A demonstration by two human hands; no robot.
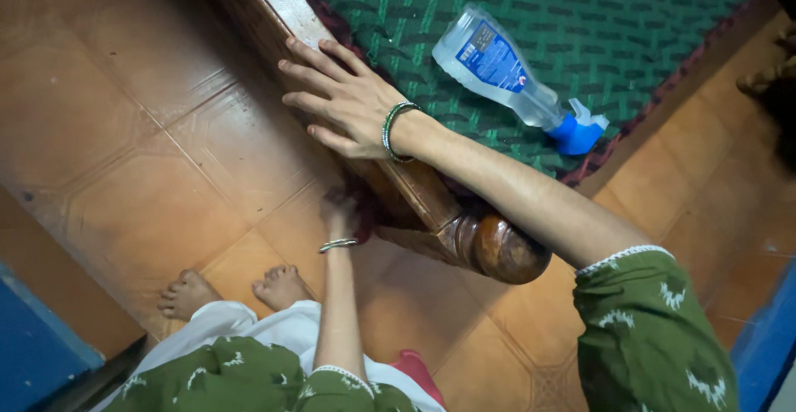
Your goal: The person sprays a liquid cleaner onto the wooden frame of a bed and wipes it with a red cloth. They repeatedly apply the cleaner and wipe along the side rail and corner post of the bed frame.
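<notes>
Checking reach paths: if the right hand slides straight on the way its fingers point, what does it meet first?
The right hand lies flat on the wooden bed rail, fingers pointing across it toward the tiled floor. Going on, it would pass the rail's outer edge and meet nothing but open space above the tiles, though depth is unclear.

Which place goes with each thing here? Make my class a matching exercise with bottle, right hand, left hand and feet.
Things:
1 bottle
2 right hand
3 left hand
4 feet

Places:
A flat on top of the rail
B on the tiles
C lying on the mat
D low, at the rail's side

Pairs: 1-C, 2-A, 3-D, 4-B
</notes>
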